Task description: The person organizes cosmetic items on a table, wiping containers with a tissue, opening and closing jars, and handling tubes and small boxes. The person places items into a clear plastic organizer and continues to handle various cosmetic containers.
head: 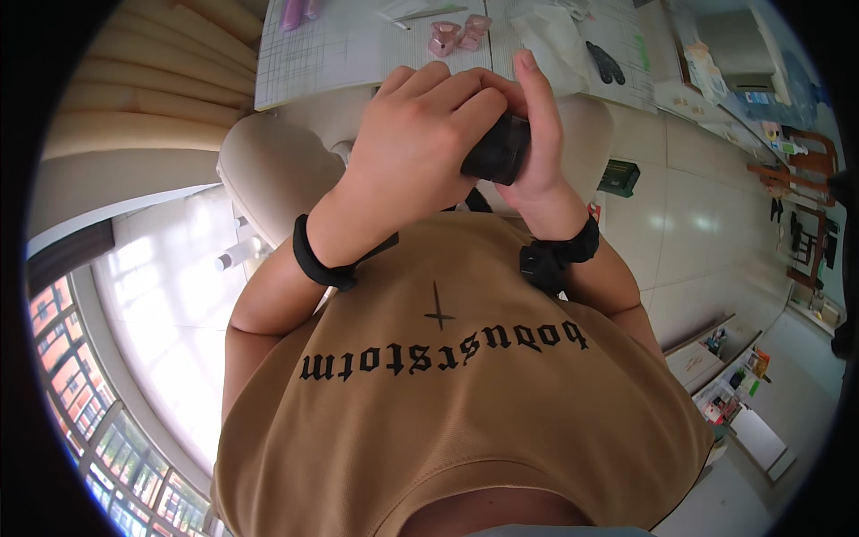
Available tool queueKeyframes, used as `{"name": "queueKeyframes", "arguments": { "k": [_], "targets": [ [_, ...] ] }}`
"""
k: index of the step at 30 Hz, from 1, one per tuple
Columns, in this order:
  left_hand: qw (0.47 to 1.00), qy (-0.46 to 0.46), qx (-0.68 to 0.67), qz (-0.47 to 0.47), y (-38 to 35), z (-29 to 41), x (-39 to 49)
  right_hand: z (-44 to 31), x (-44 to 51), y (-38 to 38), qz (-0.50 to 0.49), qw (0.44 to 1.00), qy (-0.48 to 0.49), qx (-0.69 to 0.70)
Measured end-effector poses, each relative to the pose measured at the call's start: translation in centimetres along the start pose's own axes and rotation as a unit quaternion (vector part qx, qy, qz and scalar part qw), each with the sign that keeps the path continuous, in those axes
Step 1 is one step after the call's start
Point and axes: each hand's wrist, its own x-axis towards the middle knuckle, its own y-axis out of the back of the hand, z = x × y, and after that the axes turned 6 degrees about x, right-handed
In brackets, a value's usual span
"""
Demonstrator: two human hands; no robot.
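Observation:
My left hand (429, 127) is in front of my chest with its back turned up, and its fingers curl over a black cylindrical object (498, 151). Against the object's right side rests my right hand (542, 134), thumb pointing up toward the table. Both hands grip the object between them, and its far end is hidden by my fingers. A black band circles each wrist. Beyond my hands, two small translucent pink items (444, 38) lie on the table (322, 60).
A crumpled white sheet (553, 43), a dark flat item (605, 64) and a purple tube (292, 15) lie on the table. A beige padded chair (282, 168) stands under its edge. On the tiled floor sits a dark green box (619, 178). Curtains (161, 87) hang at left.

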Motion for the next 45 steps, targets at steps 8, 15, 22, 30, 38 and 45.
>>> {"name": "queueKeyframes", "arguments": {
  "k": [8, 15, 22, 30, 38, 45],
  "targets": [
    [0.977, 0.067, -0.177, 0.098, 1.0, -0.3, 0.3, -0.9, 0.6, 0.4, 0.013, 0.985, 0.121, -0.123],
    [0.983, 0.069, -0.137, 0.102, 1.4, 0.0, -0.4, -0.7, 0.1, 1.0, -0.049, 0.926, 0.287, -0.24],
    [0.984, 0.046, -0.104, 0.135, 2.2, 0.7, -0.8, -0.7, -1.0, 1.0, -0.065, 0.909, 0.309, -0.271],
    [0.979, 0.046, -0.132, 0.149, 1.5, -0.7, -0.8, -2.2, -0.2, -0.8, -0.087, 0.899, 0.292, -0.315],
    [0.899, 0.204, -0.371, 0.109, 0.5, -2.2, -2.5, -1.8, -0.6, 0.2, -0.103, 0.92, 0.246, -0.287],
    [0.755, 0.279, -0.591, 0.045, 1.1, -2.0, -3.0, -3.1, -0.8, 0.7, -0.149, 0.89, 0.251, -0.349]
  ]
}}
